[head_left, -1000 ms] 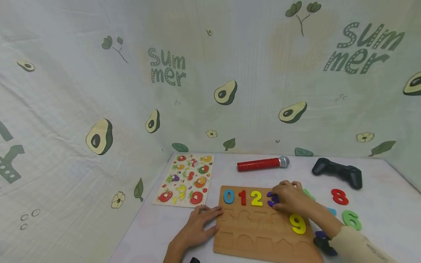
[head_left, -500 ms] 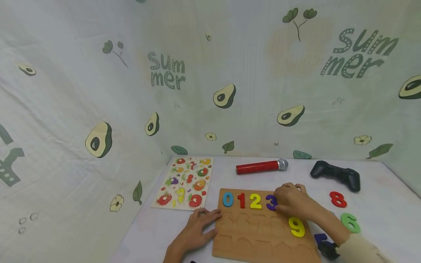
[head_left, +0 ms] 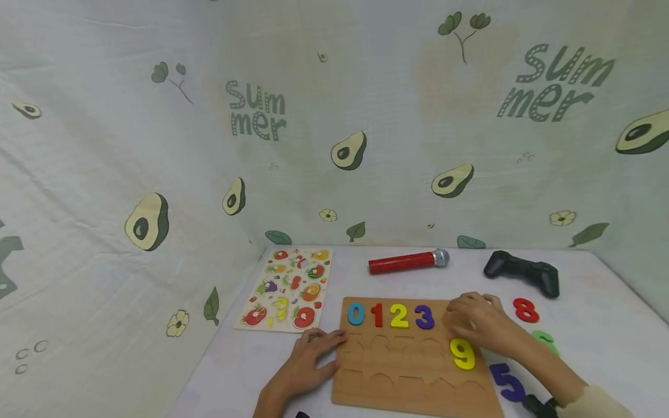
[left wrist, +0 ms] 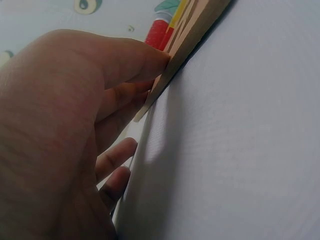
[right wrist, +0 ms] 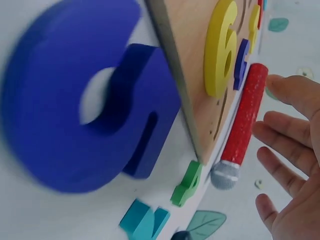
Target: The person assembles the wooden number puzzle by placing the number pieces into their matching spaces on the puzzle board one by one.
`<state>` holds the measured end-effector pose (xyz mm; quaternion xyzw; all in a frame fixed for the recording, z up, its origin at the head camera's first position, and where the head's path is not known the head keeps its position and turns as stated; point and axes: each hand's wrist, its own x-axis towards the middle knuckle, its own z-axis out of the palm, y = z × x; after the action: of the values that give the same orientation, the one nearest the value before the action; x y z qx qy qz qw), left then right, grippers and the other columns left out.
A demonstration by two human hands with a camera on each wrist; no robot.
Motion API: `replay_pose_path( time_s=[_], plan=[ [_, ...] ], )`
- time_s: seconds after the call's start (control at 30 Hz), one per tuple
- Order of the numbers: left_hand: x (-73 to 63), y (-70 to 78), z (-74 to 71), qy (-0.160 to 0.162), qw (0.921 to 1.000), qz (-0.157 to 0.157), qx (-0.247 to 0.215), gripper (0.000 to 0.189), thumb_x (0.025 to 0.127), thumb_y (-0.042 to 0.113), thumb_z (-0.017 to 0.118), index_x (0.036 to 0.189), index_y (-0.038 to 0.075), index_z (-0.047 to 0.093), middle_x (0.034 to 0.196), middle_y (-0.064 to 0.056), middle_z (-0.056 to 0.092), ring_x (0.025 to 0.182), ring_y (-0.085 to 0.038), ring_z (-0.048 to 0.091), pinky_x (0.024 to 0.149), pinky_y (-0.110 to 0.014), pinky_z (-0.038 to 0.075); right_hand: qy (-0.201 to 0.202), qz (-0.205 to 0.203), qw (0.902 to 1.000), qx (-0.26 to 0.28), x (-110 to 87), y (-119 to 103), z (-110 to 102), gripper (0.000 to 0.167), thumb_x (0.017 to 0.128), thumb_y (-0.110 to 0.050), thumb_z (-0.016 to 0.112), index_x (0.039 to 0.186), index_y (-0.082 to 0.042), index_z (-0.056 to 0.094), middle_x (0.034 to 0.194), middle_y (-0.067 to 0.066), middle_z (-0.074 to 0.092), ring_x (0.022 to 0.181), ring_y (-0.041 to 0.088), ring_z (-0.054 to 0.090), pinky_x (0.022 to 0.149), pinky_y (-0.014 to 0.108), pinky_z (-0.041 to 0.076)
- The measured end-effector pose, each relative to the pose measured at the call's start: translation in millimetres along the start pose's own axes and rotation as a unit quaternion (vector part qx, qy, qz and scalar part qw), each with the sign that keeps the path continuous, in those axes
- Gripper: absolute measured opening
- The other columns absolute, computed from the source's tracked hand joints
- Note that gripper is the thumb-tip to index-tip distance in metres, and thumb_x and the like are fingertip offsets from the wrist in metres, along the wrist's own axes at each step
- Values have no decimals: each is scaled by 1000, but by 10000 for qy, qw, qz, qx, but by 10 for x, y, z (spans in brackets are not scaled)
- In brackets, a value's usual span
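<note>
A wooden number board (head_left: pixel 387 400) lies on the table, with a blue 0 (head_left: pixel 356 313), red 1 (head_left: pixel 377 315), yellow 2 (head_left: pixel 399 316) and purple 3 (head_left: pixel 425 317) along its top row. My left hand (head_left: pixel 305 364) rests at its left edge, fingertips and thumb touching the side. Over the board's upper right corner is my right hand (head_left: pixel 483 324), just right of the 3, its fingers loosely bent with nothing between them in the right wrist view. A yellow 9 (head_left: pixel 462 354) lies on the board below that hand. Beside the board's right edge is a purple 5 (right wrist: pixel 45 125).
A red 8 (head_left: pixel 525 310) and a green 6 (head_left: pixel 545 339) lie to the right. The right wrist view also shows a green piece (right wrist: pixel 187 186) and a light blue piece (right wrist: pixel 142 220). Farther back are a red microphone (head_left: pixel 402 263), a black game controller (head_left: pixel 522 274) and a fruit puzzle board (head_left: pixel 240 324).
My right hand has let go of the purple 3 and shifted right, leaving it in the top row. The left hand stays at the board's edge. The head view has turned slightly.
</note>
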<state>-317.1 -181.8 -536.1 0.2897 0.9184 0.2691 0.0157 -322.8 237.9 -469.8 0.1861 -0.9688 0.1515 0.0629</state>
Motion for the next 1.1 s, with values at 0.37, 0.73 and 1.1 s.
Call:
replay_pose_path(
  time_s=[0.37, 0.73, 1.1],
  plan=[
    [-15, 5, -12, -71, 10000, -22, -18, 48, 100, 47, 55, 147, 36, 51, 153, 17, 43, 129, -23, 34, 96, -55, 33, 430, 89, 9987, -275, -285, 142, -22, 38, 78, -33, 85, 111, -17, 73, 115, 3, 68, 117, 36, 52, 92, 62, 29],
    [8, -23, 13, -138, 9997, -175, -87, 49, 99, 49, 56, 146, 39, 51, 152, 20, 42, 129, -22, 33, 98, -56, 31, 553, 167, 9974, -424, -350, 359, -18, 45, 78, -28, 85, 117, -9, 71, 117, 11, 67, 115, 39, 52, 88, 60, 30],
    [10, -24, 8, -114, 9998, -111, -73, 49, 99, 50, 55, 146, 38, 51, 152, 19, 44, 128, -22, 34, 97, -56, 32, 338, 224, 9986, -346, -211, 595, 35, 54, 78, -26, 85, 124, -4, 66, 124, 18, 64, 119, 45, 47, 91, 69, 23]
  ],
)
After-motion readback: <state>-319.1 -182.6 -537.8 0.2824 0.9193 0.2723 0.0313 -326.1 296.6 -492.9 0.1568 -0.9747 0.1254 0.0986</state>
